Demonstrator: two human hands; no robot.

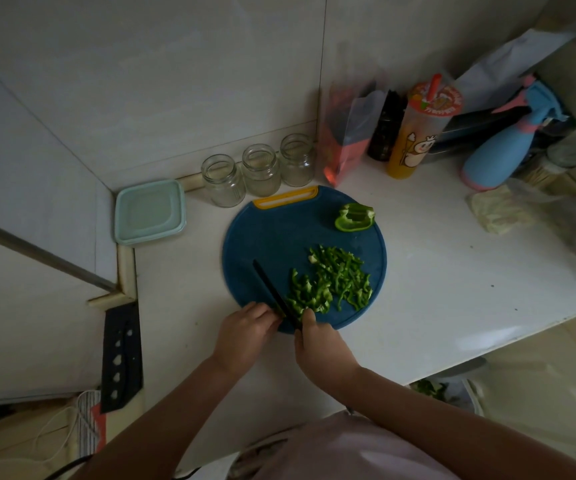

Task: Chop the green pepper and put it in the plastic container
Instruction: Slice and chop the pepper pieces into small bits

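Observation:
A round blue cutting board (272,237) with a yellow handle lies on the white counter. A pile of chopped green pepper strips (335,278) covers its near right part, and an uncut pepper piece (354,217) sits at its far right. My right hand (317,341) grips the handle of a black knife (272,292) whose blade lies on the board left of the strips. My left hand (245,330) has curled fingers at the board's near edge, holding down a bit of pepper against the blade. A pale green lidded plastic container (148,211) stands at the far left.
Three empty glass jars (260,169) line the wall behind the board. A drink cup (418,129), bags and a blue spray bottle (501,150) crowd the far right. A black knife sheath (122,358) lies by the left counter edge. A sink (539,375) is at the right.

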